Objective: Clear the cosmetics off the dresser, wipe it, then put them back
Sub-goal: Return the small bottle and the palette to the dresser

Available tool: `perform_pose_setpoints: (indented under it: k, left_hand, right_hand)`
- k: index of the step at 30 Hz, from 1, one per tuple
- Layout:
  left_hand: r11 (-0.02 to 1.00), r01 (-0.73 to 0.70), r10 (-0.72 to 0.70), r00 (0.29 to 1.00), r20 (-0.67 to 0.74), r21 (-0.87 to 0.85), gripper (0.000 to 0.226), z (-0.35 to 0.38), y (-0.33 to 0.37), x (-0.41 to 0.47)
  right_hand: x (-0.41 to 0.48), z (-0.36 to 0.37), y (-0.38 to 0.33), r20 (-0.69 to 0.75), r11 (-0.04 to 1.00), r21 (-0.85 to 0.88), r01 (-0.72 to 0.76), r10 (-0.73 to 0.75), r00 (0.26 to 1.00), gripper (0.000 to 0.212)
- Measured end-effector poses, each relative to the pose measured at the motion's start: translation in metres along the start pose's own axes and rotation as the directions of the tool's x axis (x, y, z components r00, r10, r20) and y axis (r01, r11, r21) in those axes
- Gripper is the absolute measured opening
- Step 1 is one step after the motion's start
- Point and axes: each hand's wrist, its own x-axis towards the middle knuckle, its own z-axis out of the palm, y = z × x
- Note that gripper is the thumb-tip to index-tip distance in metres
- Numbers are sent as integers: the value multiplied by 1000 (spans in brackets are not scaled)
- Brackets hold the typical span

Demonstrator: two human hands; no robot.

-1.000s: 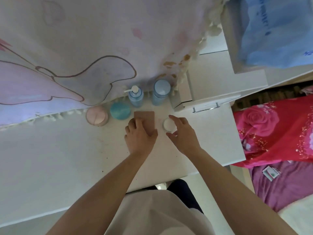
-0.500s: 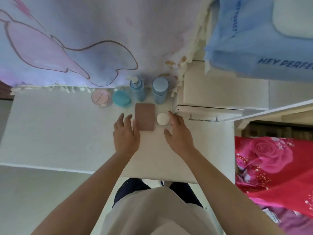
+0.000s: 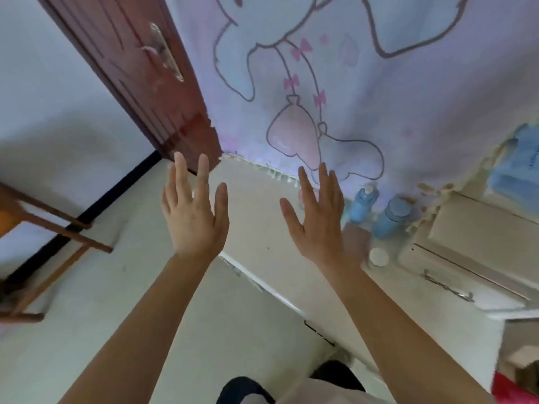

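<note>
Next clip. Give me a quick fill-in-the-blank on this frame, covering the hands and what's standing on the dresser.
1. The left hand and the right hand both have straight, spread fingers and hold ____.
2. The pump bottle and the capped bottle on the dresser are both ____ in colour.
3. The small round jar in front of the capped bottle is ____ in colour.

Missing words: nothing; blue; white.
</note>
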Motion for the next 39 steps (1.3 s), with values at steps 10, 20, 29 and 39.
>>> perform_pose_setpoints:
  k: [10,20,29,39]
  left_hand:
    - [932,228,-164,959,-232,283,62,-237,-250,-65]
    - [779,545,-405,815,-414,309,63,-359,-464,-147]
    - [691,650,-553,757,-348,316,65,-332,-635,-108]
    - [630,691,-639,721,-269,355,69,-329,-840,20]
  right_hand:
    - [21,89,-327,-81,910,142,390,-382,920,70]
    - [-50,212,-581,55,675,313,668,-715,697,75]
    - [-19,380,-687,142,643,392,658,-749,647,76]
    - [93,564,-838,291,660,429,616,-747,597,76]
